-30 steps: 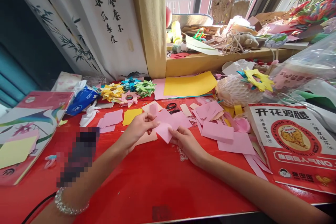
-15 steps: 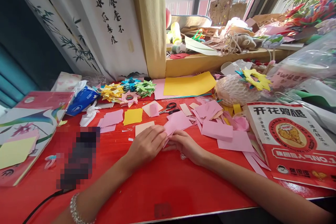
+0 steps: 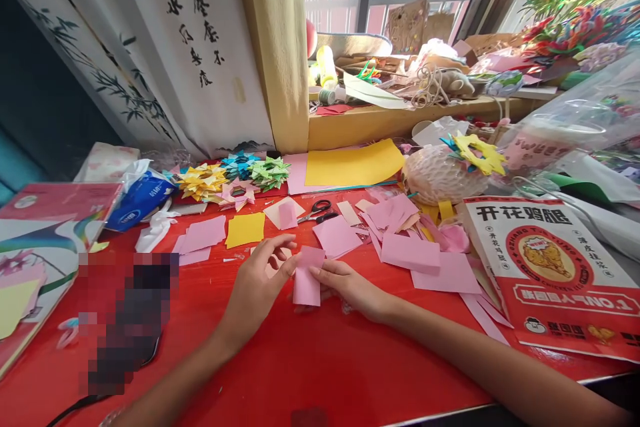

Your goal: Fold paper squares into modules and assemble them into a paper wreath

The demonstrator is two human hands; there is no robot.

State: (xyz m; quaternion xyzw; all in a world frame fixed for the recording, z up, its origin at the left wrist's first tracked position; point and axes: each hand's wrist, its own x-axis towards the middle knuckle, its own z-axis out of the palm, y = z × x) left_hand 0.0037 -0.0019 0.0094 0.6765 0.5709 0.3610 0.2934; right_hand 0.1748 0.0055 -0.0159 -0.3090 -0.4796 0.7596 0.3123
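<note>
A small folded pink paper (image 3: 307, 280), taller than wide, is held upright just above the red table. My right hand (image 3: 353, 285) pinches its right edge, the thumb lying on the front face. On its left side is my left hand (image 3: 257, 283), open, with thumb and fingers apart; whether the thumb tip touches the paper's edge I cannot tell. Behind the hands lie a pile of pink paper squares (image 3: 337, 238), a stack of yellow squares (image 3: 245, 230) and black-handled scissors (image 3: 320, 210). A pale sheet behind my left hand is partly hidden by it.
Folded paper rings (image 3: 203, 183) stand at the back left, near a blue tissue pack (image 3: 140, 200). Pink scraps (image 3: 410, 250) and a red-and-white paper bag (image 3: 550, 273) lie on the right. A blurred-out dark object (image 3: 130, 327) with a cable lies at the left.
My left hand has moved left and its fingers have spread. The pink paper now stands upright in my right hand, its face in view. The camera view has shifted slightly.
</note>
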